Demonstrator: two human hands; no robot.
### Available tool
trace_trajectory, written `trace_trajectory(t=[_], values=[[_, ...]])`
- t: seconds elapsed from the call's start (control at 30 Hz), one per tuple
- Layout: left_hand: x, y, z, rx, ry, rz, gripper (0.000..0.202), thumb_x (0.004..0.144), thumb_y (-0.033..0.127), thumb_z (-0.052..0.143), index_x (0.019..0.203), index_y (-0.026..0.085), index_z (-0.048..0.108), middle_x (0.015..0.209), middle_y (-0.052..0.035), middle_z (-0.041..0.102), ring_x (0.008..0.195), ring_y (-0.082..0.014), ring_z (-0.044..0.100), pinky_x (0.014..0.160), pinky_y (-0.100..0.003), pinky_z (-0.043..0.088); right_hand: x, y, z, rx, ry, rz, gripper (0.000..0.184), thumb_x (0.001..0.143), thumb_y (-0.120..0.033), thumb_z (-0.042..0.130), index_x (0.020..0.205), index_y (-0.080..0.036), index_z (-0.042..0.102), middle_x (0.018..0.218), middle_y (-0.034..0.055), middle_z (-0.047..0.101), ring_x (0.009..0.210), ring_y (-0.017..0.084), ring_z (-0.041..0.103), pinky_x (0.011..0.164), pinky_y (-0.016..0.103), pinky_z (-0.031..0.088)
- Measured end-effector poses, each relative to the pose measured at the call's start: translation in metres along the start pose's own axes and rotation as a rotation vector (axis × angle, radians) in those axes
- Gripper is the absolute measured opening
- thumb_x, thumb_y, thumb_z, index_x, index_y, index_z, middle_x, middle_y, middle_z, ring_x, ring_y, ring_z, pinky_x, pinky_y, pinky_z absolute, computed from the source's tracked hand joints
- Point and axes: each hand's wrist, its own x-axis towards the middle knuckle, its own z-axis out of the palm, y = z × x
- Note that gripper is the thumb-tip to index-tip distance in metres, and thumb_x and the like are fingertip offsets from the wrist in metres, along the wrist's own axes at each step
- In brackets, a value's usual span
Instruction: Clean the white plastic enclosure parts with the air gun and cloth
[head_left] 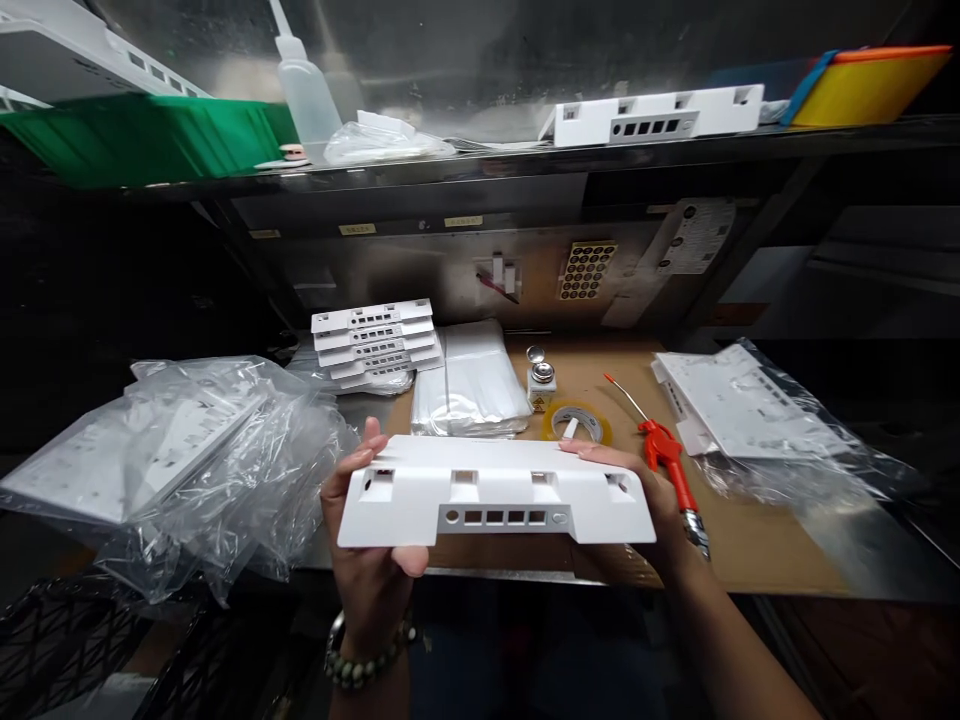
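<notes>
Between my two hands I hold up a white plastic housing (502,490), its grey port panel with a row of square openings facing me. My left hand (367,530) grips its left end, the thumb under the lower edge. At the right end, my right hand (630,470) is closed on the housing with fingers over the top edge; its thumb is hidden. Just beyond the housing are a roll of tape (600,424), a small dispenser bottle (541,385) and a red air blow gun (667,460).
Stacked white housings (373,345) stand behind, beside a pile of clear plastic bags (472,380). Bagged housings (187,450) lie at left, another white housing (750,405) at right. The shelf (495,165) above holds a green bin (165,135), a squeeze bottle (307,95) and a yellow bin (862,88).
</notes>
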Motion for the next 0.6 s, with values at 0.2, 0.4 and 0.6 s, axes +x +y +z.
trace_trajectory(t=[0.2, 0.4, 0.6], values=[[0.003, -0.004, -0.008, -0.390, 0.210, -0.483, 0.078, 0.075, 0.085, 0.062, 0.131, 0.031, 0.064, 0.159, -0.0027, 0.047, 0.153, -0.0291, 0.033, 0.115, -0.039, 0.045, -0.007, 0.003, 0.004, -0.059, 0.058, -0.089, 0.036, 0.096, -0.019, 0.064, 0.132, -0.024, 0.062, 0.132, 0.0103, 0.071, 0.123, 0.030, 0.069, 0.106, 0.051, 0.059], [0.012, -0.013, -0.047, -0.607, 0.268, -1.375, 0.043, 0.092, 0.033, 0.052, 0.126, 0.011, 0.066, 0.078, -0.0127, 0.079, 0.067, -0.0309, 0.077, 0.045, -0.034, 0.060, -0.005, 0.023, 0.007, -0.190, -0.173, -0.157, 0.042, 0.098, -0.011, 0.055, 0.138, -0.022, 0.059, 0.138, 0.0095, 0.068, 0.132, 0.026, 0.063, 0.110, 0.049, 0.056], [0.022, -0.007, -0.051, -0.552, 0.506, -1.221, 0.064, 0.074, 0.011, 0.042, 0.135, 0.007, 0.058, 0.072, -0.0125, 0.078, 0.058, -0.0316, 0.075, 0.051, -0.042, 0.063, 0.043, 0.095, -0.018, -0.658, -0.460, 0.181, 0.018, 0.092, -0.020, 0.068, 0.104, -0.024, 0.080, 0.104, 0.0099, 0.075, 0.108, 0.028, 0.064, 0.095, 0.047, 0.055]])
